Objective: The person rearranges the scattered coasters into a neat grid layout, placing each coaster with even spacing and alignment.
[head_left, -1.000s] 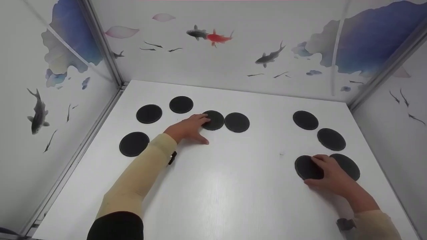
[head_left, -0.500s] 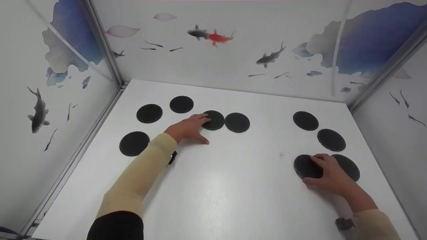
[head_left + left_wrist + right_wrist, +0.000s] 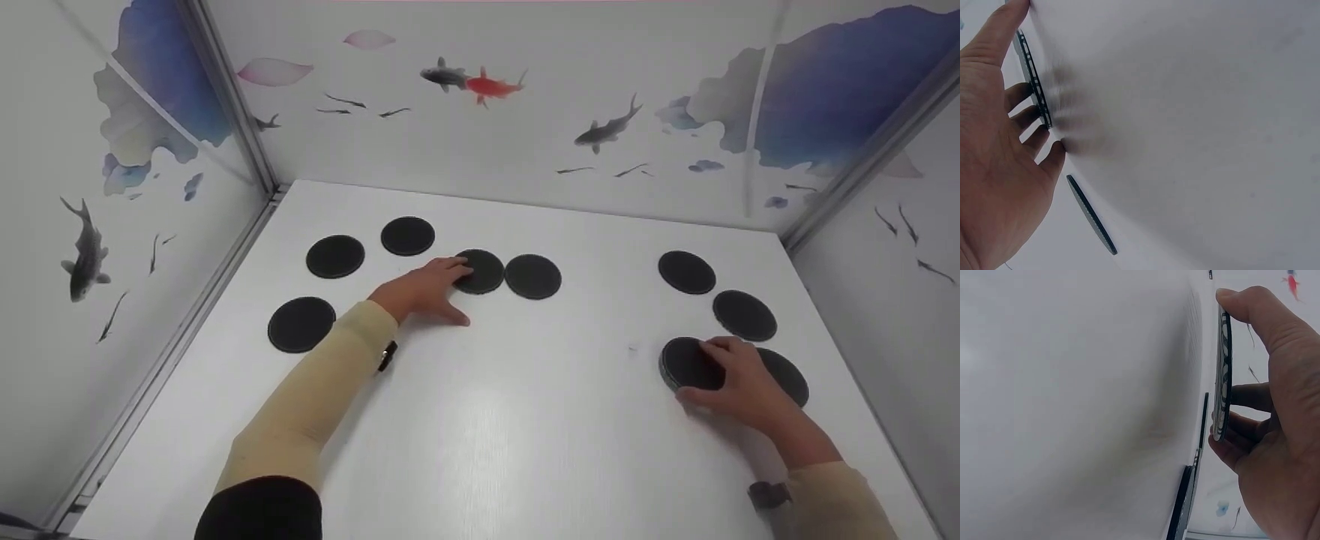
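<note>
In the head view my right hand (image 3: 742, 386) pinches a round black coaster (image 3: 686, 362) between thumb and fingers at the right of the table. In the right wrist view that coaster (image 3: 1222, 377) stands off the white surface, its underside showing a black-and-white pattern. Partly behind the hand lies another coaster (image 3: 786, 375). My left hand (image 3: 420, 289) rests at the back left of centre, its fingertips on the near left part of a coaster (image 3: 484, 271), thumb spread onto the table. Seen from the left wrist, the fingers (image 3: 1024, 115) meet this coaster's edge (image 3: 1033, 79).
A coaster (image 3: 533, 276) lies right beside the one under my left fingers. Three more, including a near one (image 3: 301, 324), are at the left; two, one at the back (image 3: 687, 271), lie at the right. White walls (image 3: 525, 150) with painted fish enclose the table (image 3: 487, 450).
The coaster in my right hand has risen and tilted slightly, moving a little away from me with the hand. My left hand has stayed where it was.
</note>
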`<state>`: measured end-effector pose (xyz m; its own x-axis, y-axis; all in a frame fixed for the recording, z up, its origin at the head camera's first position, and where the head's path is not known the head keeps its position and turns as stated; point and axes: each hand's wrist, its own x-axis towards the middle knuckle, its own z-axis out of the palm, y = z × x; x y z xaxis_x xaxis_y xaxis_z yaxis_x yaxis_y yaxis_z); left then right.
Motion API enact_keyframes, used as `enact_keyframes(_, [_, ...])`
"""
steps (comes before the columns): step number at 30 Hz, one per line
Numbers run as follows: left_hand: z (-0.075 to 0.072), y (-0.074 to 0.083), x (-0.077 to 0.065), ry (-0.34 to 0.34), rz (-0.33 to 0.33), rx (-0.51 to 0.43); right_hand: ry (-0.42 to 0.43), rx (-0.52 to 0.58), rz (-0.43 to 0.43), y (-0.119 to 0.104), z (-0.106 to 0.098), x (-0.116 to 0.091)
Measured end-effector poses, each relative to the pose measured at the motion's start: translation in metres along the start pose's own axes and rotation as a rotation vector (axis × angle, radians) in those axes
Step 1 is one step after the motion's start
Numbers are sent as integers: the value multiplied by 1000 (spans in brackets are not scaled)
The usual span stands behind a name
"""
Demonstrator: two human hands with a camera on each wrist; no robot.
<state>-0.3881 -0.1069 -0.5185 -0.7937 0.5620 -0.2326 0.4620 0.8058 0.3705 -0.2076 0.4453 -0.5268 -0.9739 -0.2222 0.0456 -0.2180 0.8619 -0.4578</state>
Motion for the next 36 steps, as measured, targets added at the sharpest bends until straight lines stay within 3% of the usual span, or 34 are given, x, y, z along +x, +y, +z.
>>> enact_keyframes(9, [0,0,1,-2,11,8,22,-20,24,-6,-1,8])
enact_keyframes(23, [2,-3,1,5,4,11,75,-30,-31,-9,-5,28])
enact_keyframes(36, [1,1,0,9,6,-1,51,-25,-35,-15,-1,53])
